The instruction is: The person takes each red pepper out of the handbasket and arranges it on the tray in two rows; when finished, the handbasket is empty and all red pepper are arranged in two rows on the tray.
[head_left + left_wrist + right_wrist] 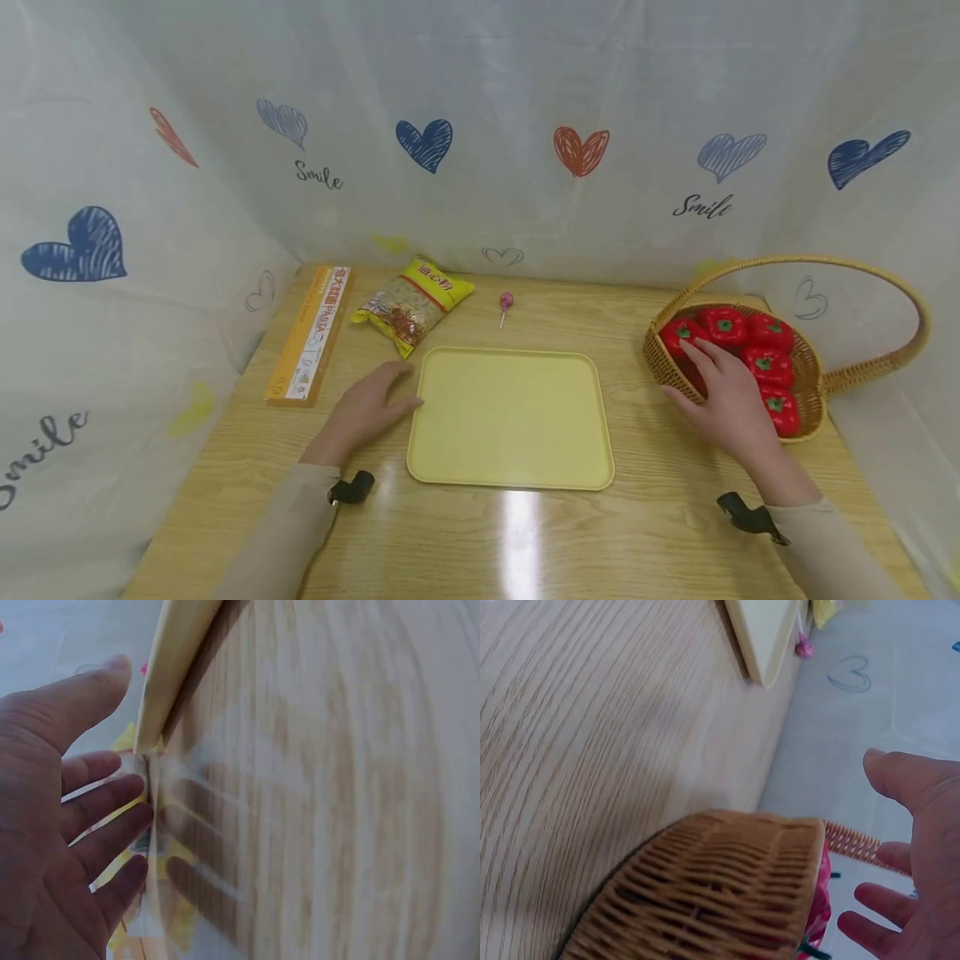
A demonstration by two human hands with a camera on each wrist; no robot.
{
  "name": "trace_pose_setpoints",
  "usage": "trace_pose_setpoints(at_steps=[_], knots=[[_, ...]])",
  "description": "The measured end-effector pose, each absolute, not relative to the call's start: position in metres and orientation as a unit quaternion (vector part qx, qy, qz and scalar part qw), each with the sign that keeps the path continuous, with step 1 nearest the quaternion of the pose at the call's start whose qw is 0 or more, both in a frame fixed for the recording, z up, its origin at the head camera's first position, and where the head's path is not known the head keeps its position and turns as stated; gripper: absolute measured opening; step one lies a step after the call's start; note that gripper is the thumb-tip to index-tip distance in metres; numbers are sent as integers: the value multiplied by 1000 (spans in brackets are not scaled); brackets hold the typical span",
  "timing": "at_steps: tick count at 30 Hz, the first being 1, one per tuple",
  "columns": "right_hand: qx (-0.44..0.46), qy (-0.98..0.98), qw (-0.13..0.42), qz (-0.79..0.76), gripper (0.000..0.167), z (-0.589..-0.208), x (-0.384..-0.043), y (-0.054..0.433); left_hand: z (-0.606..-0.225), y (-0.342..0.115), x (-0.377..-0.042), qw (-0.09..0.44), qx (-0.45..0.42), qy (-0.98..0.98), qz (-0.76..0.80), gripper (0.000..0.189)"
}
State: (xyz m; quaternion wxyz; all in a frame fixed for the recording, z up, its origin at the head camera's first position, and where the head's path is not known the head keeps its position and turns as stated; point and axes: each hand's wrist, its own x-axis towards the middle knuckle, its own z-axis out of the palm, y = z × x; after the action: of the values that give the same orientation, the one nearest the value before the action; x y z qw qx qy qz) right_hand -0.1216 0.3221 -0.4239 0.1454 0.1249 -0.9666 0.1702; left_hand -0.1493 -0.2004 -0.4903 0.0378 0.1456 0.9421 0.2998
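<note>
My right hand [726, 402] hovers over the near left part of a wicker basket [658, 360] that holds several red bell peppers [769, 367]. Its fingers are spread and relaxed, and the right wrist view shows nothing between thumb and fingers. Beside the left edge of a pale yellow tray [512, 421] is my left hand [366, 410], fingers loosely extended and holding nothing. Thumb and fingertips come close to the tray's rim [169, 671]; whether they touch it I cannot tell. The tray lies flat with a bare surface.
Behind the left hand are an orange and white pasta box [309, 337] and a yellow pasta bag [414, 304]. A pink lollipop [506, 302] lies behind the tray. The basket's tall handle [877, 279] arches up at right. A printed curtain [495, 75] hangs around the table.
</note>
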Motion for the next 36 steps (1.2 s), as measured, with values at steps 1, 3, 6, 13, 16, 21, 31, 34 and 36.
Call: trace_pose_setpoints(at_steps=[1,3,6,13,16,21,31,34,36], knots=[[124,-966,145,174,77,-423,-121,324,-491,-201,-150,43,148,941,302,68],[118,-966,139,181,77,-422,-120,329,-492,-201,-151,55,151,940,301,70],[104,-970,123,184,77,-421,-119,338,-493,-202,-151,65,157,938,303,73],[77,-975,96,183,75,-423,-119,358,-494,-203,-152,67,173,936,300,75],[70,-976,87,185,77,-424,-119,365,-494,-203,-152,69,181,936,295,74],[64,-978,68,187,77,-425,-119,375,-494,-205,-152,71,193,932,299,72],[107,-970,81,200,64,-426,-117,385,-501,-208,-155,65,228,918,319,69],[124,-969,83,198,61,-426,-118,388,-503,-208,-157,66,233,914,325,67],[129,-969,76,198,63,-425,-119,389,-504,-208,-157,71,234,912,328,67]])
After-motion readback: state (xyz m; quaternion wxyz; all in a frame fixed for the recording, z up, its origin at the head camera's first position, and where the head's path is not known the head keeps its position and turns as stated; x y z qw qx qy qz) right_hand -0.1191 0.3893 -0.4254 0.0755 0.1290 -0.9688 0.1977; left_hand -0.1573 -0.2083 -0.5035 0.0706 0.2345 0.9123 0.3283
